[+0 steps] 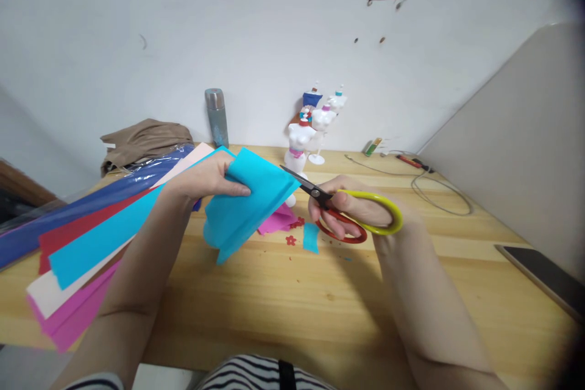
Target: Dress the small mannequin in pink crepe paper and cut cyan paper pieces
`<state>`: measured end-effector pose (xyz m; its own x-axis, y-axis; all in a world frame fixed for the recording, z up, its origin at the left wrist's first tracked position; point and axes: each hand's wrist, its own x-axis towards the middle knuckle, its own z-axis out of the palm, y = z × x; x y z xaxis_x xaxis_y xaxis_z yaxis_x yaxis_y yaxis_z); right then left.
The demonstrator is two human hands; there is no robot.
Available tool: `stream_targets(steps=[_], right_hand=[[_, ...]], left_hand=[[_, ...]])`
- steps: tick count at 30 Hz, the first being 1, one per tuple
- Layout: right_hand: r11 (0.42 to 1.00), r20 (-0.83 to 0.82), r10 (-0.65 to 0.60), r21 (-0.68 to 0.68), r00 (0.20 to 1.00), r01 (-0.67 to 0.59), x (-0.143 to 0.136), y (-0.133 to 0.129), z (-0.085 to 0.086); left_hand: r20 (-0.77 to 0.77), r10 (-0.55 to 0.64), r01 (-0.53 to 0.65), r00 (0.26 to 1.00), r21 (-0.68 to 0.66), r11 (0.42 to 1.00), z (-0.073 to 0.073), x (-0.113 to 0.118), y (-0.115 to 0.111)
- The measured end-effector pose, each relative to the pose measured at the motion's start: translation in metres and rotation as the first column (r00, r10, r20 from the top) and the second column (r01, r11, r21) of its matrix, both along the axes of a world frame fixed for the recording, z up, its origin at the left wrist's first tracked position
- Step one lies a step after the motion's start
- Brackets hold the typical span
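Between the thumb and fingers of my left hand (212, 177) is a folded sheet of bright blue material (256, 195), held up above the table. My right hand (345, 210) grips scissors (386, 210) with one yellow and one red handle loop. The dark blades point left, and their tips are at the right corner of the blue sheet; whether they touch it is unclear. Below lie a small blue piece (311, 237), a crumpled magenta piece (278, 219) and a red flower-shaped cutout (291, 241).
Coloured sheets (105, 228) lie fanned at the left, by a brown cloth (146, 140). A bottle (216, 117) and small white dress forms (301, 137) stand near the wall. A cable (439, 198) and a dark phone-like device (543, 277) are on the right.
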<state>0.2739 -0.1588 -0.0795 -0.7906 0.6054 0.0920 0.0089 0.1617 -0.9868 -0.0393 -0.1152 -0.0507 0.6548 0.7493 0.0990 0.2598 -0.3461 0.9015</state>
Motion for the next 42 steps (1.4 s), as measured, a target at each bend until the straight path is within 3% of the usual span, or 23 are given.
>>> stream_targets(steps=[5,10,18,26,34,42], right_hand=[[1.0,0.001,0.014,0.017,1.0,-0.014,0.002,0.003,-0.003],[0.994,-0.018,0.104,0.046,0.994,-0.103,0.004,0.009,-0.006],[0.994,0.011,0.094,0.061,0.996,-0.094,-0.001,0.008,-0.002],[1.0,0.055,-0.007,0.005,0.998,0.007,0.0,0.004,-0.001],[0.988,0.039,0.089,0.123,0.995,-0.093,0.0,0.01,-0.003],[0.99,-0.005,0.102,0.097,0.995,-0.101,-0.003,0.011,-0.002]], left_hand=[[0.025,0.049,-0.047,0.999,-0.062,0.997,-0.002,0.0,-0.004],[-0.044,0.012,-0.012,0.999,0.001,1.0,-0.001,0.002,-0.001],[-0.13,-0.037,0.042,0.991,0.041,0.998,0.001,0.008,-0.003],[-0.177,-0.018,0.029,0.984,0.063,0.998,0.001,0.008,-0.002],[-0.229,-0.041,0.047,0.973,0.023,0.999,-0.003,0.009,0.0],[-0.239,-0.075,0.088,0.968,0.042,0.995,-0.004,0.014,0.0]])
